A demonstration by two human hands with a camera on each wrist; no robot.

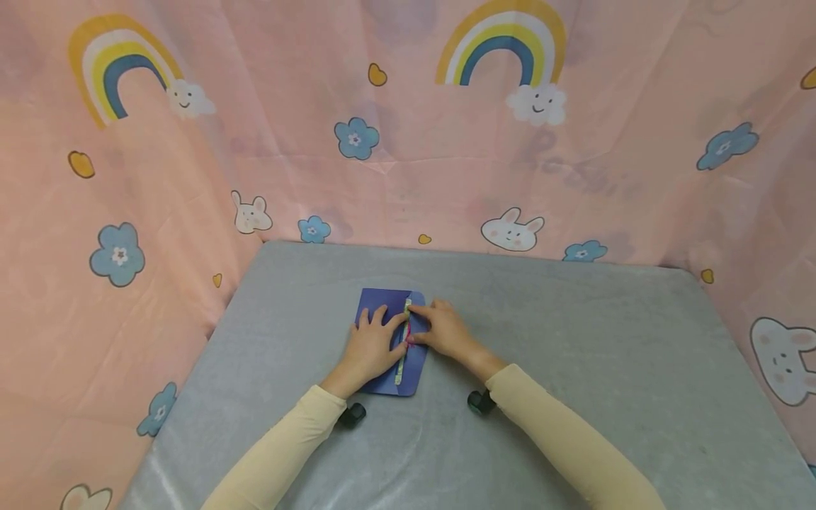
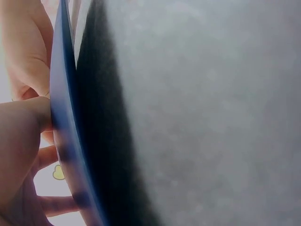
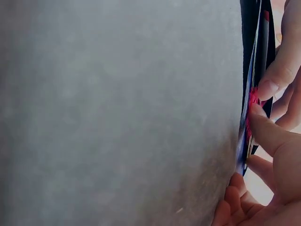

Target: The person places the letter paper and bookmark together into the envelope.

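Note:
A blue envelope [image 1: 376,384] lies on the grey table, its lighter blue flap [image 1: 417,368] folded out to the right. From its opening shows a narrow strip of a greenish patterned card [image 1: 399,372] with a bright pink decoration [image 3: 252,104]. My left hand [image 1: 368,348] rests spread on the envelope, its thumb and index finger reaching the strip. At the right, my right hand [image 1: 448,331] holds the card's edge with thumb and index finger, the thumb touching the pink part. Its other fingers are curled beside the flap. Most of the card is hidden inside the envelope.
The grey cloth-covered table [image 1: 574,340] spreads around the envelope. A pink curtain [image 1: 408,184] printed with rainbows, flowers and rabbits stands behind and at both sides. Small dark wrist cameras [image 1: 353,414] hang under both wrists.

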